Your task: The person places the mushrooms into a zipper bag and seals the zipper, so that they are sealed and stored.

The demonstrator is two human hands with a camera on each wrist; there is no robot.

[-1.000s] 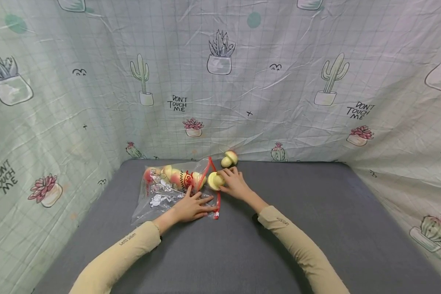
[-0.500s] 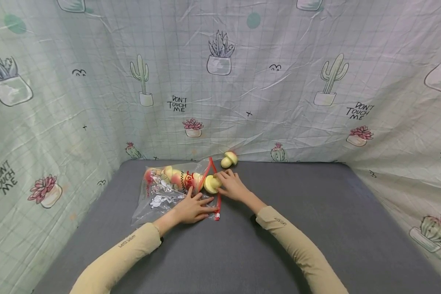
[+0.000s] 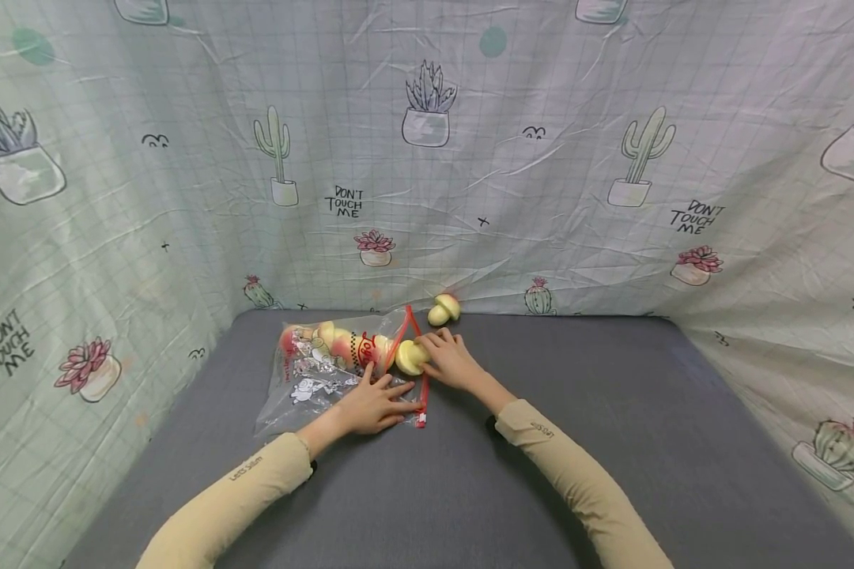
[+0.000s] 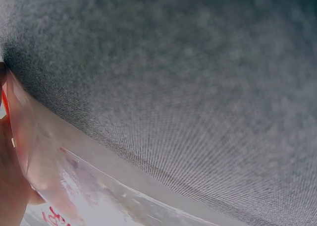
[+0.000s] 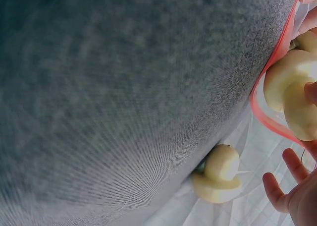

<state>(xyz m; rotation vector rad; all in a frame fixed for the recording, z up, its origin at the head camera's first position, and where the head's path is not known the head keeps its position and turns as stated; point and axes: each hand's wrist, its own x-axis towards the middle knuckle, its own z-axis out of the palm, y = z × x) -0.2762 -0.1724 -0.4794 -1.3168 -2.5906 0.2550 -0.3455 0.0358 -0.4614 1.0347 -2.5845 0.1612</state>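
Note:
A clear plastic zip bag (image 3: 279,407) with red lettering and a red edge strip lies on the table, several yellow and red toy mushrooms (image 3: 341,344) inside. My left hand (image 3: 373,401) rests on its lower part near the mouth, fingers spread. At the mouth, my right hand (image 3: 454,359) pinches a pale yellow toy mushroom (image 3: 408,358) by its stem, cap toward the bag. The right wrist view shows this mushroom's cap (image 5: 285,80) within the red-edged opening. Another toy mushroom (image 3: 444,309) lies behind the right hand, outside the bag.
The dark grey table (image 3: 583,442) extends on both sides of the arms. A pale cloth curtain (image 3: 498,197) printed with cacti hangs behind the table and along both sides.
My right hand has moved slightly left, bringing the pinched mushroom further into the bag's mouth. The left hand keeps its place on the bag, and the loose mushroom stays put.

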